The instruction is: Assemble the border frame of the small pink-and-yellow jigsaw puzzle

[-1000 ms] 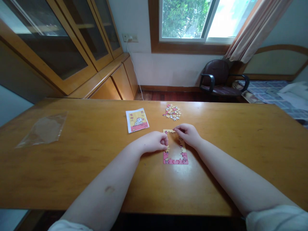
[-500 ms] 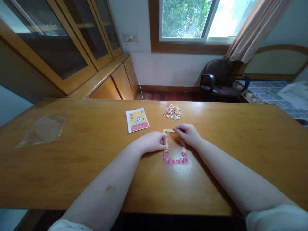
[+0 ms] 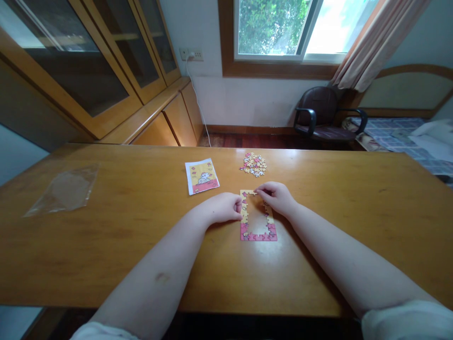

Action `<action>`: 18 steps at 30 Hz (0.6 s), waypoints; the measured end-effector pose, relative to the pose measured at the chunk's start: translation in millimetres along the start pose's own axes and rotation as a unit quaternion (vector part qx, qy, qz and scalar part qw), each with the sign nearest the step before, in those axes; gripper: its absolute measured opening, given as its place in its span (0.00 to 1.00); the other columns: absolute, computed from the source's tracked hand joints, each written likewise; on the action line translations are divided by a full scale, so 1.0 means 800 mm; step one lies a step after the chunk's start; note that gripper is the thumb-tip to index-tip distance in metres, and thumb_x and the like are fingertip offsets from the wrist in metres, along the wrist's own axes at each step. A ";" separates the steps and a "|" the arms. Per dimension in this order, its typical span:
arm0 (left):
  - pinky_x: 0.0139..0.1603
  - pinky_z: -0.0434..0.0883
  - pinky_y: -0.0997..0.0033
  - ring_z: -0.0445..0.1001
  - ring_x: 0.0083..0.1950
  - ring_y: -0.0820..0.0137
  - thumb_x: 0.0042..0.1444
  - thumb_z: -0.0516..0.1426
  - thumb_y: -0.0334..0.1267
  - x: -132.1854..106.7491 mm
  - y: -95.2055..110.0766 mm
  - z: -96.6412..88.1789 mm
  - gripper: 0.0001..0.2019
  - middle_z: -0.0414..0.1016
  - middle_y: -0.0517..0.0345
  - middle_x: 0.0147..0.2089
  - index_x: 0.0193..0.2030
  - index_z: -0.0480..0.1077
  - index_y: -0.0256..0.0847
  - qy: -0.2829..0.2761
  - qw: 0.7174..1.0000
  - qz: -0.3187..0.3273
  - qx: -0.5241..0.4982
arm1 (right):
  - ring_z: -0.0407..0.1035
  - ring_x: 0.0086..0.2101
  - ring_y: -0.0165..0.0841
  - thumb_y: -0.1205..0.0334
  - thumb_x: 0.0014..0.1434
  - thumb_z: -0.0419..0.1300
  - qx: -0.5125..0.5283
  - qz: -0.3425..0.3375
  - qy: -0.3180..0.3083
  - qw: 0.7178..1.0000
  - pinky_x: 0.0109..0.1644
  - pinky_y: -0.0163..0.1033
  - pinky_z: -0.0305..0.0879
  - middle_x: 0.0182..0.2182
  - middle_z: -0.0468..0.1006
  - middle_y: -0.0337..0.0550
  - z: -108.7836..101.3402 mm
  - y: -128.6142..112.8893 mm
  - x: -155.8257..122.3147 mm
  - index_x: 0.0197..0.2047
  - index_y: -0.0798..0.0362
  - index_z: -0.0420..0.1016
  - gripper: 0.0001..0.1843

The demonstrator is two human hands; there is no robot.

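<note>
A puzzle border [image 3: 259, 237] lies on the table as an upright rectangle, yellow at the top and pink along the bottom, with bare wood inside. My left hand [image 3: 228, 208] rests at its left side, fingers curled closed beside the yellow edge pieces, with nothing visible in them. At the top edge, my right hand [image 3: 276, 196] pinches a puzzle piece between thumb and index finger; the fingers mostly cover it. This hand also hides the border's upper right corner. Beyond the border sits a pile of loose puzzle pieces [image 3: 255, 164], yellow, pink and white.
Left of the pile lies a picture sheet [image 3: 202, 176] with a white animal on yellow and pink. A clear plastic bag [image 3: 65, 190] is flat on the wooden table [image 3: 141, 231] at far left. Past the table stand a cabinet [image 3: 177, 111] and an office chair [image 3: 320, 113].
My left hand has shifted slightly left, uncovering more of the border's left side. The right hand stays in nearly the same place at the top edge.
</note>
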State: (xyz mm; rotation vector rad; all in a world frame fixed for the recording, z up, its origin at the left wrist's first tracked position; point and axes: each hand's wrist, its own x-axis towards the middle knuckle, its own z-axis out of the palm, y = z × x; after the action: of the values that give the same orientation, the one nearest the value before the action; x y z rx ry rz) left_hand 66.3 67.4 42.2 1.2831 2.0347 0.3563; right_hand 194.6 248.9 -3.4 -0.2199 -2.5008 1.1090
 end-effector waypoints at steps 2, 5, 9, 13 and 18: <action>0.26 0.61 0.75 0.70 0.29 0.72 0.45 0.59 0.39 0.000 -0.002 -0.002 0.06 0.74 0.64 0.29 0.29 0.67 0.43 0.012 1.000 -0.006 0.008 | 0.68 0.25 0.29 0.58 0.57 0.60 -0.009 -0.032 -0.044 0.998 0.32 0.34 0.64 0.25 0.77 0.41 -0.002 -0.005 -0.002 0.34 0.53 0.80 0.09; 0.26 0.60 0.73 0.69 0.29 0.72 0.48 0.58 0.40 0.002 -0.007 -0.004 0.05 0.74 0.64 0.30 0.30 0.67 0.43 0.048 0.998 -0.012 0.031 | 0.66 0.25 0.28 0.57 0.55 0.64 -0.051 -0.106 -0.143 0.983 0.31 0.33 0.61 0.24 0.75 0.38 -0.004 -0.017 -0.006 0.33 0.52 0.79 0.07; 0.27 0.60 0.73 0.70 0.30 0.71 0.48 0.58 0.41 0.003 -0.008 -0.004 0.06 0.75 0.64 0.31 0.30 0.67 0.44 0.051 0.997 -0.018 0.047 | 0.67 0.28 0.29 0.55 0.54 0.65 -0.120 -0.175 -0.214 0.953 0.33 0.34 0.60 0.27 0.75 0.39 0.000 -0.032 -0.011 0.28 0.51 0.75 0.09; 0.26 0.60 0.73 0.70 0.31 0.70 0.47 0.59 0.43 0.000 -0.002 -0.006 0.07 0.75 0.63 0.32 0.30 0.67 0.43 0.035 0.998 -0.023 0.052 | 0.66 0.27 0.29 0.55 0.55 0.63 -0.156 -0.187 -0.224 0.944 0.32 0.34 0.58 0.26 0.75 0.39 0.005 -0.036 -0.013 0.26 0.52 0.73 0.11; 0.26 0.60 0.73 0.71 0.31 0.70 0.46 0.60 0.44 -0.003 0.000 -0.006 0.09 0.76 0.62 0.33 0.30 0.67 0.43 0.026 0.999 -0.016 0.044 | 0.67 0.28 0.29 0.55 0.57 0.62 -0.168 -0.172 -0.229 0.943 0.34 0.34 0.58 0.27 0.75 0.39 0.005 -0.037 -0.013 0.27 0.51 0.74 0.11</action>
State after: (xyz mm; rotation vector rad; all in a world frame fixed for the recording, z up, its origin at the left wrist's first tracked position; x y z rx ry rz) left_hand 63.3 66.0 46.7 1.3053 2.1324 0.2909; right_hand 203.0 223.2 13.2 0.4194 -2.9714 0.6385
